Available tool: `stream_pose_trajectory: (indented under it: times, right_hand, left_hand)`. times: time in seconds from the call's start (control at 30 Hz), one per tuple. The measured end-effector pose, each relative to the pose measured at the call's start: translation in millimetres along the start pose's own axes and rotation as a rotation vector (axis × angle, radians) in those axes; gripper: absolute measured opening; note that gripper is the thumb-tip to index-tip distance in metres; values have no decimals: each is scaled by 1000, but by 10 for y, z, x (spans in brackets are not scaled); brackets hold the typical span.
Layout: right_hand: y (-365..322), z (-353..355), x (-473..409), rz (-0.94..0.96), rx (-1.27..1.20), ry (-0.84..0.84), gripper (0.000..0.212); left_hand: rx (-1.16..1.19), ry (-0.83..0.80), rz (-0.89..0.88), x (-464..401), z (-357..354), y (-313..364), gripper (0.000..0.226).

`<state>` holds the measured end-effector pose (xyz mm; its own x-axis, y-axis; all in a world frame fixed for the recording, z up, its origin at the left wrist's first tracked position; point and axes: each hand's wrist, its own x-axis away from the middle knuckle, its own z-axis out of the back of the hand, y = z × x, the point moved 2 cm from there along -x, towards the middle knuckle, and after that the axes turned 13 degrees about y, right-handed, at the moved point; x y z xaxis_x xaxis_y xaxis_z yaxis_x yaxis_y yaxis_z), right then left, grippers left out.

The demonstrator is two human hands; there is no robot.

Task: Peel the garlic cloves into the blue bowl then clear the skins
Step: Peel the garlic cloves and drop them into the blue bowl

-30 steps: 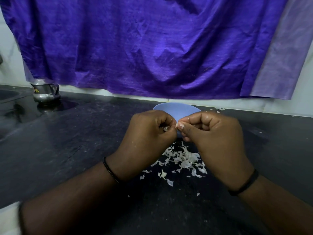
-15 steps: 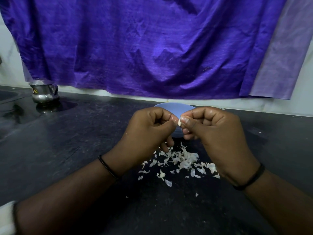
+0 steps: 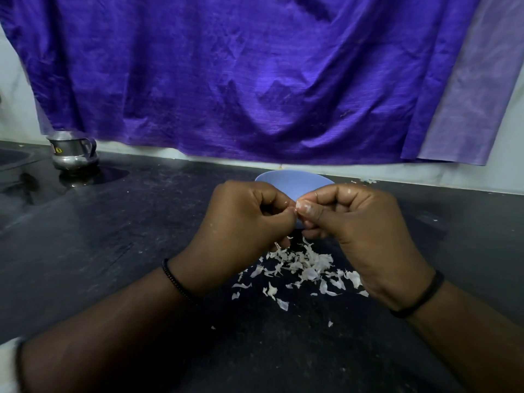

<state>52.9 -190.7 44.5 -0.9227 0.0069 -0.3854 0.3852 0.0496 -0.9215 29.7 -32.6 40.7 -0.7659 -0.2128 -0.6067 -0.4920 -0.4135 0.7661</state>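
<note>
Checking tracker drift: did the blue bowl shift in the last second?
No. The blue bowl sits at the same offset from the steel jug as before.
</note>
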Motion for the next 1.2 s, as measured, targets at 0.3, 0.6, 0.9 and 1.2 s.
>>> stream_pose_trajectory:
  times: [0.3,0.6,0.9,1.2]
  right_hand:
    - [24,-35,28,62,47,55,5]
    - [49,-49,21,107,82,48,6]
    - [94,-8,-43,44,44,-28,6]
    - [97,36,-77,72,15,-25,6]
  left_hand:
    - [-70,118,-75,88,-40,11,13]
    - [-65,150,5,72,-58,10,12]
    - [124,90,188,-7,-72,-78,14]
    - [245,6,204,-36,-78,-78,10]
